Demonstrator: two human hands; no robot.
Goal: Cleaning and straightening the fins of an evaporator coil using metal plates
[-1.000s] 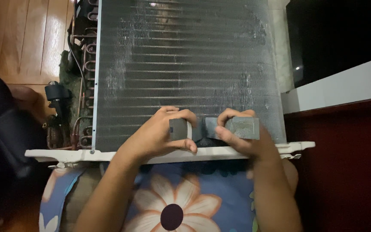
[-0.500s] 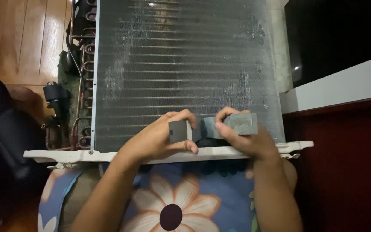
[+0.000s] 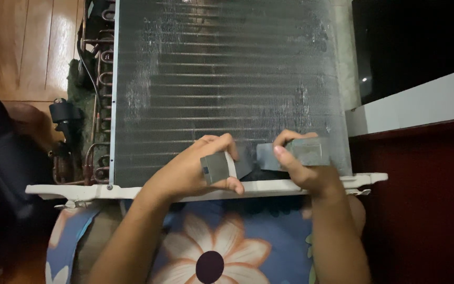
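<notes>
Wooden floor point(image 3: 22, 47), finned coil point(image 3: 227, 79), left hand point(image 3: 190, 171) and right hand point(image 3: 303, 168) each gripping a grey block point(image 3: 214, 167)

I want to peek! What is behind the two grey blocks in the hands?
Behind the grey blocks held by the left hand and right hand stands a finned metal coil. The fins right behind the blocks are covered and cannot be seen.

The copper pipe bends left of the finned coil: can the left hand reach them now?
Probably not at once: the left hand grips a grey tape roll. Otherwise nothing blocks the copper pipe bends.
</notes>
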